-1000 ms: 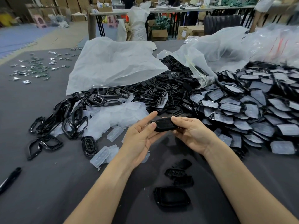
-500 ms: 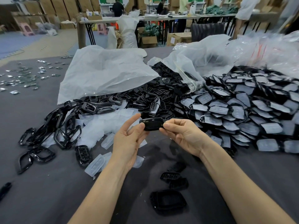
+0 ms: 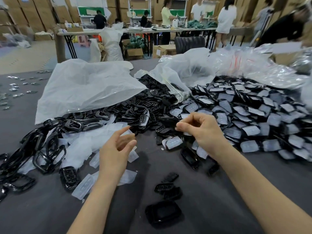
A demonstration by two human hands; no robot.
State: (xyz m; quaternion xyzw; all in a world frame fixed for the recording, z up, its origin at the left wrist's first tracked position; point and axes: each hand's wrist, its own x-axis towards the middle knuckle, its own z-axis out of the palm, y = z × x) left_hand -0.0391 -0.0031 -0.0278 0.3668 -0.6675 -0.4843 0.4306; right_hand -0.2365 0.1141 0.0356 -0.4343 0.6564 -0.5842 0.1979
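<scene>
In the head view, the small black shell that both hands held between them half a second ago is gone from their grasp, and I cannot tell which of the loose pieces on the table (image 3: 219, 208) it is. The hands have drawn apart. The left hand (image 3: 116, 147) hovers above the scattered clear film pads (image 3: 84, 146), its fingers loosely bent and released, holding nothing. The right hand (image 3: 204, 130) has moved out over the near edge of the heap of film-backed shells (image 3: 249, 119). Its fingers are curled and thumb and forefinger tips are close together, but whether they pinch anything cannot be told. One film-backed shell (image 3: 173, 143) lies just below and left of that hand, at the foot of the heap. The camera has tilted up since the earlier frame, so the heap, the white plastic bag (image 3: 87, 88) and the tangle of black frames (image 3: 47, 146) sit lower in the picture. More of the far workbench shows, with people standing at it. Near the bottom edge, between the forearms, lies a black tray-like shell (image 3: 163, 215) with smaller black pieces just beyond it.
</scene>
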